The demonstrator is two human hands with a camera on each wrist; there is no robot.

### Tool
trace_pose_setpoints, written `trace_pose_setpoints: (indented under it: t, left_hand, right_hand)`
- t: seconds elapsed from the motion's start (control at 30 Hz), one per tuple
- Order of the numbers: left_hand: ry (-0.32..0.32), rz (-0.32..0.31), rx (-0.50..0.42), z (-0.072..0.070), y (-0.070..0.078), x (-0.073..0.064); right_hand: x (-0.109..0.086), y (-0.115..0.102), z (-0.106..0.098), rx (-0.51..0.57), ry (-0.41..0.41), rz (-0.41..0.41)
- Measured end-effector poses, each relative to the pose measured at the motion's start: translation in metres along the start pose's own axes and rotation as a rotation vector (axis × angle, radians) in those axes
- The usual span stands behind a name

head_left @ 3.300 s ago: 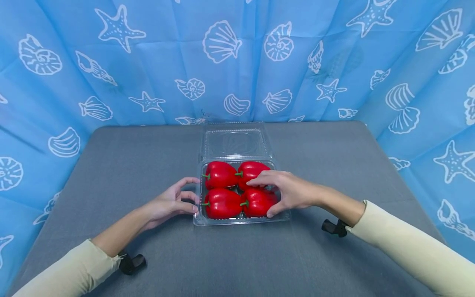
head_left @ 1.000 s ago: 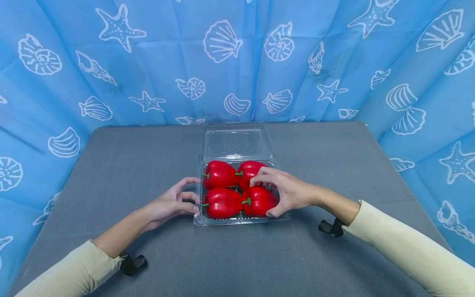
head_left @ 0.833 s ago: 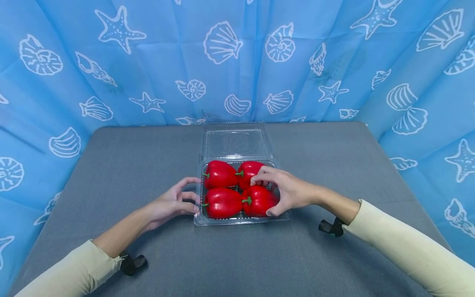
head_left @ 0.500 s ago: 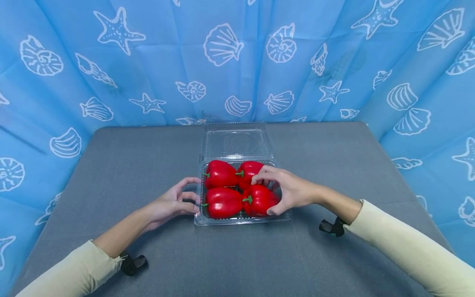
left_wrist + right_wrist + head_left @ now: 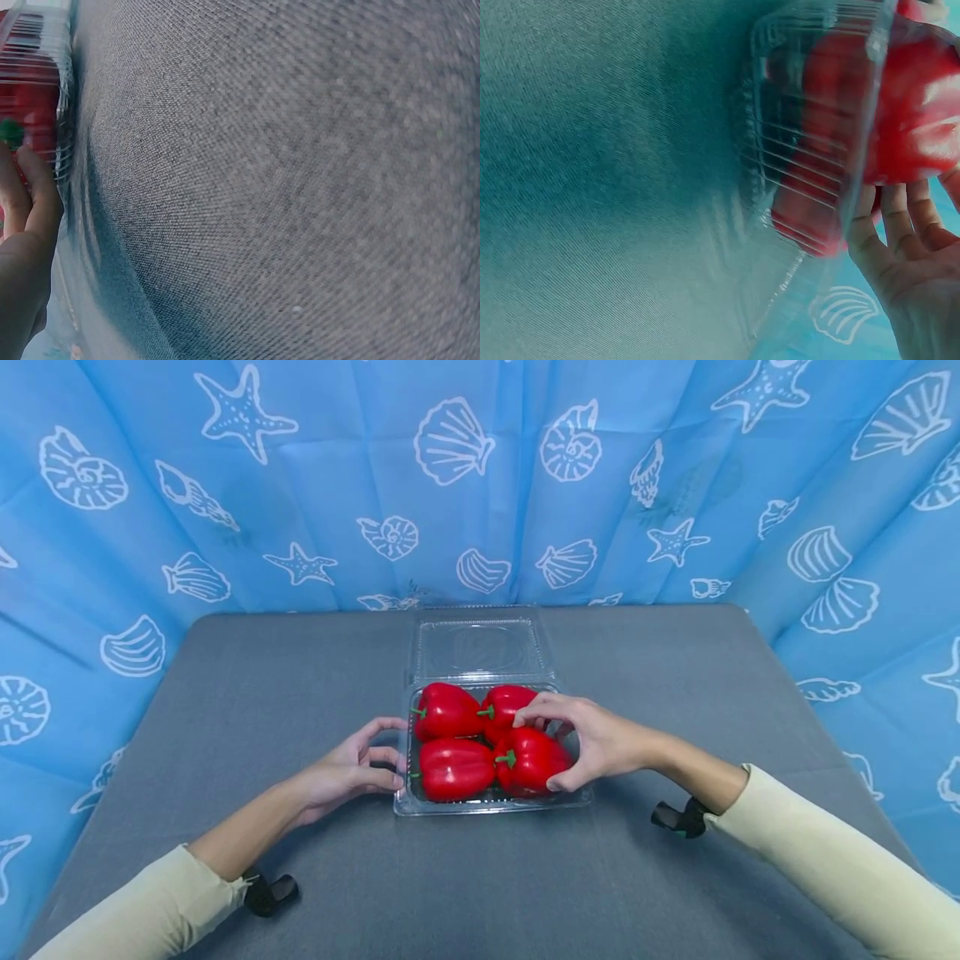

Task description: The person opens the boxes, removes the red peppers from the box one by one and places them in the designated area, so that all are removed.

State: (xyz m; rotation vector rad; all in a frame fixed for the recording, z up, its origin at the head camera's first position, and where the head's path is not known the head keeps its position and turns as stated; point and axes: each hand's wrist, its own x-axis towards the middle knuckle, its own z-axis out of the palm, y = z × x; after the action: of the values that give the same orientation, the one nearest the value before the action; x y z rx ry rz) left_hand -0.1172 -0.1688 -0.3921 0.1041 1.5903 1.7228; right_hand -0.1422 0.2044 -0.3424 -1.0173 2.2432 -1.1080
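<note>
Now the right fingers (image 5: 546, 708) hold the near-right pepper (image 5: 534, 763) higher than before.

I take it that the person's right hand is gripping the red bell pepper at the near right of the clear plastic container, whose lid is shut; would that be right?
Not quite: the clear plastic lid is open, as the head view shows, folded back behind the clear plastic container. The right hand does grip the near-right red bell pepper.
</note>
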Motion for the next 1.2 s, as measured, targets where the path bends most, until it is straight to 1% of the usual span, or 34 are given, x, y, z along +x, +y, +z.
trace_pose_setpoints:
  t: [0.27, 0.53, 0.63, 0.8, 0.87, 1.2]
  left_hand:
    - [-0.004, 0.012, 0.004, 0.001, 0.001, -0.001]
    - [0.001, 0.005, -0.002, 0.001, 0.001, -0.001]
    - [0.000, 0.007, 0.000, 0.001, 0.000, -0.001]
    - [-0.004, 0.016, 0.000, 0.001, -0.001, -0.001]
    - [-0.005, 0.015, -0.003, 0.001, 0.000, -0.001]
    - [0.001, 0.013, -0.001, 0.002, 0.000, -0.001]
  right_hand:
    - [-0.002, -0.012, -0.016, 0.041, 0.035, -0.027]
    - [-0.005, -0.020, -0.031, -0.007, 0.073, -0.050]
    - [-0.007, -0.021, -0.037, -0.026, 0.097, -0.045]
    - [-0.009, -0.020, -0.049, -0.090, 0.153, -0.030]
    - [-0.010, -0.018, -0.053, -0.120, 0.173, -0.019]
    - [-0.014, -0.006, -0.075, -0.191, 0.256, 0.057]
